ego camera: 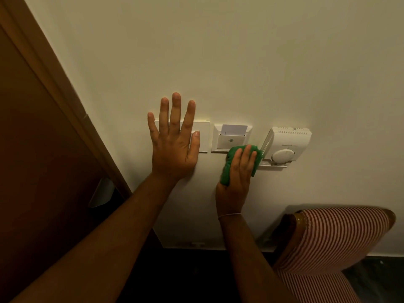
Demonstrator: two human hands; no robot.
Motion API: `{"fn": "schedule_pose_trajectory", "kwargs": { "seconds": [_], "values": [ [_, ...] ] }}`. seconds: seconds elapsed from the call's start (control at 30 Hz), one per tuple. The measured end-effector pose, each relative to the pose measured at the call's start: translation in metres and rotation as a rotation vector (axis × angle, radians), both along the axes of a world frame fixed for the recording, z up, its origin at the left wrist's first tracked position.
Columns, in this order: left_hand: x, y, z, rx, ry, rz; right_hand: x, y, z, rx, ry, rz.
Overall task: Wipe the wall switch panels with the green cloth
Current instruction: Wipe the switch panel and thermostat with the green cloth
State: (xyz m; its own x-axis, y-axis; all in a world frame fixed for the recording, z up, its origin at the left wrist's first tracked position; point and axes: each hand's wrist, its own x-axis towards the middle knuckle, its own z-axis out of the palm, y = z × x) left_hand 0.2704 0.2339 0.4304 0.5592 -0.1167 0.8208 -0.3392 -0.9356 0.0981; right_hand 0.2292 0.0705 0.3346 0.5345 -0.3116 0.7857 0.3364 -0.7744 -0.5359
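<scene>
The bunched green microfibre cloth (238,164) sits under my right hand (235,182), pressed against the wall at the lower right corner of the white key-card holder panel (231,138), with its upper edge touching the side of the white thermostat with the round dial (286,147) at three o'clock. My fingers (246,158) lie close together and curl over the cloth, pinning it flat to the wall. The cloth's long axis runs from seven o'clock up toward one o'clock, its upper end pointing at the gap between card panel and thermostat.

At nine o'clock from the cloth, my left hand (175,145) is splayed open, fingers spread, palm flat on the wall and covering much of the white rocker switch plate (204,136); it grips nothing.

I judge the wiping to be midway: the cloth is working the card panel's bottom edge. Whether the switch plate and the thermostat have been cleaned I cannot tell. A striped red-and-white upholstered chair (332,235) stands at five o'clock; a brown wooden door (32,149) stands at nine.
</scene>
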Motion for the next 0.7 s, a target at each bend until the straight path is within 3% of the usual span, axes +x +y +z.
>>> {"fn": "schedule_pose_trajectory", "kwargs": {
  "seconds": [0.13, 0.3, 0.7],
  "values": [
    [0.001, 0.001, -0.001, -0.002, 0.013, 0.001, -0.002, 0.014, 0.003, 0.057, -0.001, 0.01],
    [0.002, 0.001, -0.003, 0.004, -0.001, -0.014, 0.001, 0.042, 0.012, -0.067, -0.046, 0.08],
    [0.003, 0.002, -0.002, 0.007, 0.003, -0.011, 0.006, 0.035, 0.045, -0.089, -0.116, 0.149]
  ]
}}
